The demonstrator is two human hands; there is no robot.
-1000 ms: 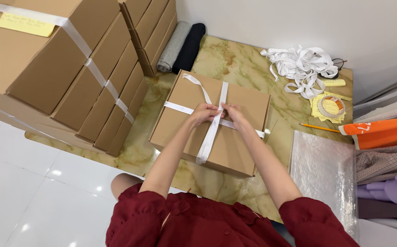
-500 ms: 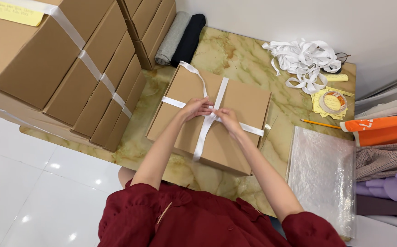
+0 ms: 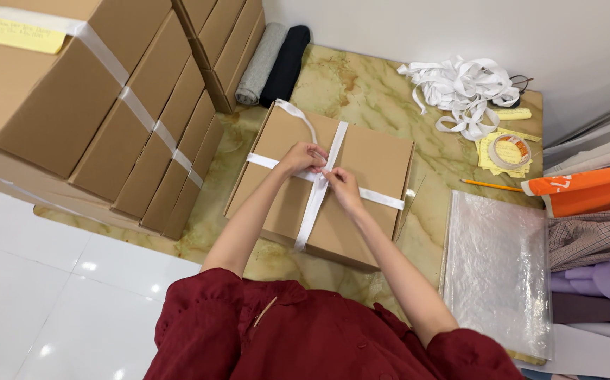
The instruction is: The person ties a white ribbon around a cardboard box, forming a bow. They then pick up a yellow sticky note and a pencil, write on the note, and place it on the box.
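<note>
A flat brown cardboard box (image 3: 375,162) lies on the marble table (image 3: 361,84) in front of me. A white ribbon (image 3: 312,207) crosses it lengthwise and sideways. My left hand (image 3: 303,156) and my right hand (image 3: 339,184) meet at the crossing in the box's middle, both pinching the ribbon there. A loose ribbon end loops toward the box's far left corner.
Stacks of taped cardboard boxes (image 3: 87,98) stand at the left. Rolled grey and black cloth (image 3: 277,63) lies at the back. A heap of white ribbon (image 3: 463,88), a tape roll (image 3: 510,149), a pencil (image 3: 491,185), a plastic bag (image 3: 498,271) and folded fabrics (image 3: 593,246) are at the right.
My hands stay at the ribbon crossing with only small finger movements. The view has shifted slightly, so the box sits a little lower and more central.
</note>
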